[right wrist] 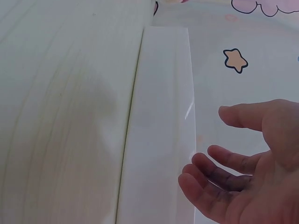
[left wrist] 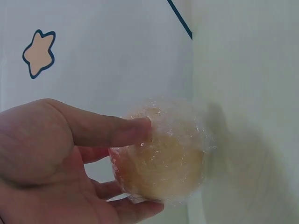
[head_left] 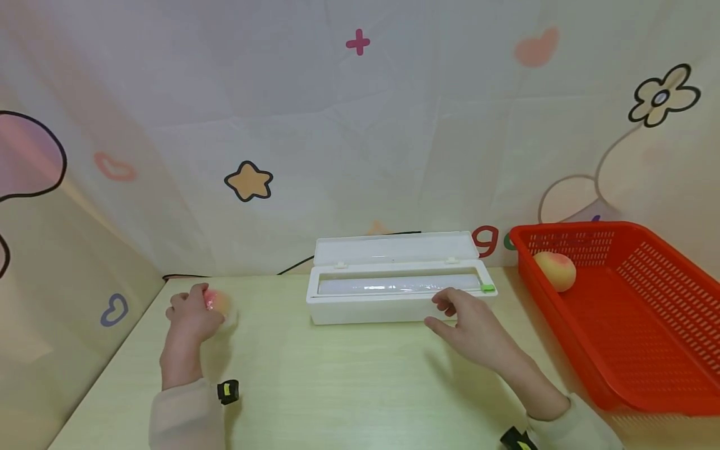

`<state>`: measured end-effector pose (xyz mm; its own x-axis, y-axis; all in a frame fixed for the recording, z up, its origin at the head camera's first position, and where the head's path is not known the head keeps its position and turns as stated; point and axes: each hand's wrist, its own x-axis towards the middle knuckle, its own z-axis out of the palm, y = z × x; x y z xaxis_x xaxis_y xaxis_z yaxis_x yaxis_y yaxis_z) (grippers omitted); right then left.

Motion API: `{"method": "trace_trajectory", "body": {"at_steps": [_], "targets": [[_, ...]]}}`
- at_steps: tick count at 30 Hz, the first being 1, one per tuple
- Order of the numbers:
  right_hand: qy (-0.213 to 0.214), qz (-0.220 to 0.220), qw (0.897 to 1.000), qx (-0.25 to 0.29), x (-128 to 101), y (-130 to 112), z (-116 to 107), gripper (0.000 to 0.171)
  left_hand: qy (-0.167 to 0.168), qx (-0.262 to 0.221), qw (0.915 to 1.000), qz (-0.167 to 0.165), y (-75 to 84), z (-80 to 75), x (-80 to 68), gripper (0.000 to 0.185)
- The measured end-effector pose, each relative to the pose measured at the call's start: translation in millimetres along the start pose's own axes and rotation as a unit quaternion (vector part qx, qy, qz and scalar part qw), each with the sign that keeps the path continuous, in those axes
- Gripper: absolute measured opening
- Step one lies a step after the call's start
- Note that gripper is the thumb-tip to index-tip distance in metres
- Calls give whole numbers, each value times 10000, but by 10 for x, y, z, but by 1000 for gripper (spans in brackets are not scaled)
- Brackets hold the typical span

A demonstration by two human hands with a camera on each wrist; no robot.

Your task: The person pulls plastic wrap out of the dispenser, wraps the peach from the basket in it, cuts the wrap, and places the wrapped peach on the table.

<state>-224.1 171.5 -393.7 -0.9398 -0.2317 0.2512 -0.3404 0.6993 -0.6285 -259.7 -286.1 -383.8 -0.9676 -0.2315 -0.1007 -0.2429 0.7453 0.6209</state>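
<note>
At the left of the table, my left hand (head_left: pixel 191 314) holds a peach (head_left: pixel 216 302) between thumb and fingers. Clear plastic film wraps the peach (left wrist: pixel 163 158), crinkled and shiny in the left wrist view. My right hand (head_left: pixel 472 328) hovers before the right end of a white cling film box (head_left: pixel 371 310), fingers loosely bent around nothing. The box's lid (head_left: pixel 394 248) stands raised at the back, and a roll of film (head_left: pixel 394 285) lies inside. In the right wrist view the hand (right wrist: pixel 243 172) is beside the box's long front wall (right wrist: pixel 156 130).
A red plastic basket (head_left: pixel 585 362) stands at the right with another peach (head_left: pixel 555 270) in its far left corner. A small green tab (head_left: pixel 487 288) sits at the box's right end. Behind the table (head_left: pixel 315 387) hangs a patterned cloth (head_left: pixel 394 156).
</note>
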Motion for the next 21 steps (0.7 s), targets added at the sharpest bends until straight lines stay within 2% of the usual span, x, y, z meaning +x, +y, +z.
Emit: {"method": "trace_trajectory", "body": {"at_steps": [8,12,14,17,21], "targets": [[60,88,9999,-112,16,39,-23,36,-43,70,9999,115,-39,46,48,81],[180,63,9996,-196,22,50,-41,38,255,19,9992,322,35,46,52,80],[270,-11,9993,-263,29,54,-45,39,430,-122,9976,534,120,57,38,73],[366,-83,9986,-361,35,55,-50,40,614,-292,9921,1056,291,111,-3,58],[447,-134,9978,-476,41,64,-57,40,744,-472,9759,1995,559,275,-68,36]]}}
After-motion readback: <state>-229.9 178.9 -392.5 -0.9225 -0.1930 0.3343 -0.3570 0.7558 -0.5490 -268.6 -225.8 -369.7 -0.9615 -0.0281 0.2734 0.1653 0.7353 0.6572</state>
